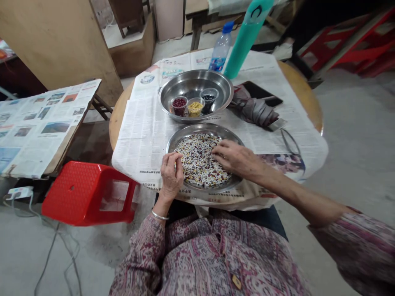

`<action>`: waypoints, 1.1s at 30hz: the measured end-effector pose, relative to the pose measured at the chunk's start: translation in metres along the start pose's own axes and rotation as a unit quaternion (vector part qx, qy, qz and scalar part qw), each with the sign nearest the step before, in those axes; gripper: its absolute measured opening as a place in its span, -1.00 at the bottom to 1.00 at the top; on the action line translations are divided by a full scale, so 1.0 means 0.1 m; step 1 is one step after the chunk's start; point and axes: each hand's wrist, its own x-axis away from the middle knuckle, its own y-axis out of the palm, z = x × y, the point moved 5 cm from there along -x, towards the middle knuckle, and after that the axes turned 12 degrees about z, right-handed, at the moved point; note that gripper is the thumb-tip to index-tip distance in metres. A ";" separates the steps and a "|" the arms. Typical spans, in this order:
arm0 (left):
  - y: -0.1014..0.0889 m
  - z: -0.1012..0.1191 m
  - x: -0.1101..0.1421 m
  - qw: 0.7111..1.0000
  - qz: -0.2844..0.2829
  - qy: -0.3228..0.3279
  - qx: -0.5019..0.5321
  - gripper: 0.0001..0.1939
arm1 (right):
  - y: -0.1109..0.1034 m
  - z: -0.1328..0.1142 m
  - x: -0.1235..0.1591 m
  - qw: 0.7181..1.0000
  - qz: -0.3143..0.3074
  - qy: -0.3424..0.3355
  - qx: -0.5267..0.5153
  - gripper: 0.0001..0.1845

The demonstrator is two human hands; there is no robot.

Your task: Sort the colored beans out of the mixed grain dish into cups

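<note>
A shallow round metal tray (236, 133) lies at the near edge of the table, spread with mixed grains (200, 160) in white, dark red, yellow and black. My left hand (172, 172) is at the tray's left rim, its fingers curled and thumb close to them; whatever they hold is too small to see. Reaching in from the right, my right hand (233, 158) has its fingertips pinched together low over the grains. Behind the tray, a deep metal basin (188, 82) holds clear cups of dark red beans (179, 106), yellow kernels (195, 108) and black beans (209, 98).
Newspaper (138, 135) covers the round table. Beyond the basin stand a plastic bottle (220, 49) and a tall teal bottle (247, 41). A folded grey umbrella (256, 109) and a dark flat device (262, 92) lie right. A red stool (83, 193) stands left, near cables on the floor.
</note>
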 end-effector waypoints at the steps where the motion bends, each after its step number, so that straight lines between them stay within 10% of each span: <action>1: 0.00 0.00 0.00 1.000 0.000 0.001 0.000 -0.83 | 0.01 0.06 -0.04 0.999 0.015 0.028 0.010 -0.75; 6: 0.00 -0.01 0.00 1.000 -0.005 -0.014 -0.010 -0.83 | 0.19 -0.14 -0.18 0.996 0.019 0.034 -0.074 -0.73; 14: -0.01 0.00 0.00 1.000 0.005 -0.020 -0.015 -0.81 | 0.37 -0.86 -0.35 0.975 -0.010 -0.191 -0.110 -0.82; 27: -0.01 0.01 -0.01 1.000 0.002 -0.012 0.001 -0.82 | 0.17 0.10 -0.51 0.995 0.046 0.006 0.085 -0.64; 33: 0.00 0.02 -0.02 1.000 0.005 -0.008 0.006 -0.83 | 0.11 -0.14 -0.11 0.999 0.040 -0.013 -0.016 -0.71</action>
